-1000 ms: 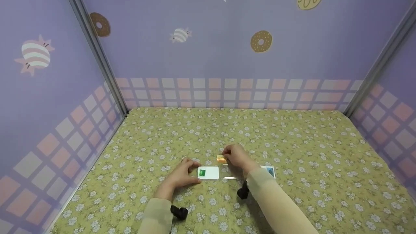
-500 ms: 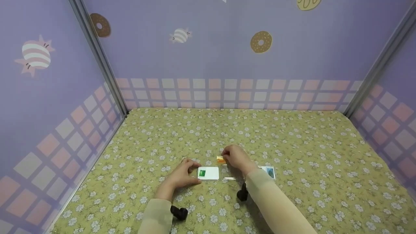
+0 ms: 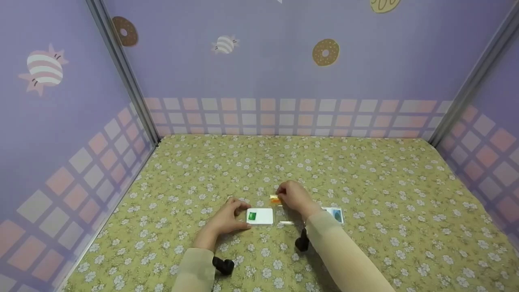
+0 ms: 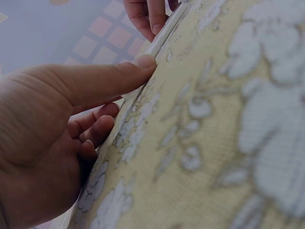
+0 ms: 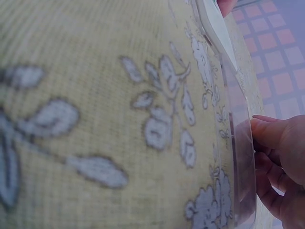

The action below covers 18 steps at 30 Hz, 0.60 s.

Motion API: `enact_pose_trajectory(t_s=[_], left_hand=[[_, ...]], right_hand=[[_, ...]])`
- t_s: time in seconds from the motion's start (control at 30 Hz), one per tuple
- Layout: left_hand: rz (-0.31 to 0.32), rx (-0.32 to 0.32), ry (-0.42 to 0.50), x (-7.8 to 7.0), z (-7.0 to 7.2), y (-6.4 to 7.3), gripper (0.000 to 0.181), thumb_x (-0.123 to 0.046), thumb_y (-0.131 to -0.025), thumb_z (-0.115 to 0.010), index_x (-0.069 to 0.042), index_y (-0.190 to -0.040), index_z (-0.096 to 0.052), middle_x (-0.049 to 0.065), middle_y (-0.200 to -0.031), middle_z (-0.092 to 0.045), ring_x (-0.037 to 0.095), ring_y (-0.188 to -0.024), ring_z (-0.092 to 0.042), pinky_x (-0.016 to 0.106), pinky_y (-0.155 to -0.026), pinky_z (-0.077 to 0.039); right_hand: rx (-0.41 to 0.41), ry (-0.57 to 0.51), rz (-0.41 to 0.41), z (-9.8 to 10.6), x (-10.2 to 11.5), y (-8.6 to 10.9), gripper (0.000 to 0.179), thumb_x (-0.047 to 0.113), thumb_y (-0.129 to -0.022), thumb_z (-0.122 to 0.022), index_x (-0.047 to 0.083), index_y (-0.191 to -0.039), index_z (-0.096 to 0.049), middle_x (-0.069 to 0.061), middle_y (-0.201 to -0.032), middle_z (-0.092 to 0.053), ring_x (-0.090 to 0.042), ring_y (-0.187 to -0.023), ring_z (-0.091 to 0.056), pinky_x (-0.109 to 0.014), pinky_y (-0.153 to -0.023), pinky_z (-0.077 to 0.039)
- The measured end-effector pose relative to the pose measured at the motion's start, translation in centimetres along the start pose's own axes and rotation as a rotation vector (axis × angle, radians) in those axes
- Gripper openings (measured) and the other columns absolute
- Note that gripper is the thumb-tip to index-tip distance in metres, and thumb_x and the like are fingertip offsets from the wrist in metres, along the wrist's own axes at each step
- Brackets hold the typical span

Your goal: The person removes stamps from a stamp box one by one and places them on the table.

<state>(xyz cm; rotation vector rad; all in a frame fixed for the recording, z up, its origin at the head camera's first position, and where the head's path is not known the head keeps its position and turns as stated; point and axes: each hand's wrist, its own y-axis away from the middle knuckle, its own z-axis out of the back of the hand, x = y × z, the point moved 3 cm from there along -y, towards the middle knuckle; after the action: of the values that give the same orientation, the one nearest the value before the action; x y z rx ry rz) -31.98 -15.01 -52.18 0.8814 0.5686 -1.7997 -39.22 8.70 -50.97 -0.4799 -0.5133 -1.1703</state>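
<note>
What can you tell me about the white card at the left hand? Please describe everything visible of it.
The white card is a thin rectangle with rounded corners and a green patch near its left end; it looks like plastic or stiff card. It appears to lie flat on the floral cloth, long side running left to right. The left hand holds its left end. Just to its right is a clear plastic piece.

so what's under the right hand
Part of a clear case shows beneath the right hand, its near edge plainest; the hand and sleeve cover the rest, so anything there can't be seen.
</note>
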Motion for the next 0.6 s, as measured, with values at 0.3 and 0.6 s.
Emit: enact_pose_trajectory(t_s=[0.3,0.6], left_hand=[[0.012,0.014,0.025,-0.05,0.03,0.01,0.058,-0.019,-0.083,-0.087,-0.008,-0.135,-0.062,0.01,-0.126,-0.051,0.028,-0.111,-0.049,0.052,-0.099,-0.045],[0.004,0.012,0.021,0.04,0.06,0.01,0.058,-0.02,-0.084,-0.087,-0.008,-0.135,-0.062,0.011,-0.127,-0.052,0.029,-0.113,-0.051,0.053,-0.1,-0.045]], right_hand=[[-0.006,0.012,0.002,0.0,0.02,-0.01,0.01,0.002,-0.094,-0.069,0.006,-0.092,-0.078,-0.01,-0.095,-0.076,-0.026,-0.091,-0.07,-0.045,-0.086,-0.057],[0.001,0.009,-0.02,0.08,0.13,0.09,0.009,0.002,-0.095,-0.068,0.006,-0.092,-0.077,-0.009,-0.093,-0.075,-0.021,-0.085,-0.066,-0.044,-0.083,-0.056]])
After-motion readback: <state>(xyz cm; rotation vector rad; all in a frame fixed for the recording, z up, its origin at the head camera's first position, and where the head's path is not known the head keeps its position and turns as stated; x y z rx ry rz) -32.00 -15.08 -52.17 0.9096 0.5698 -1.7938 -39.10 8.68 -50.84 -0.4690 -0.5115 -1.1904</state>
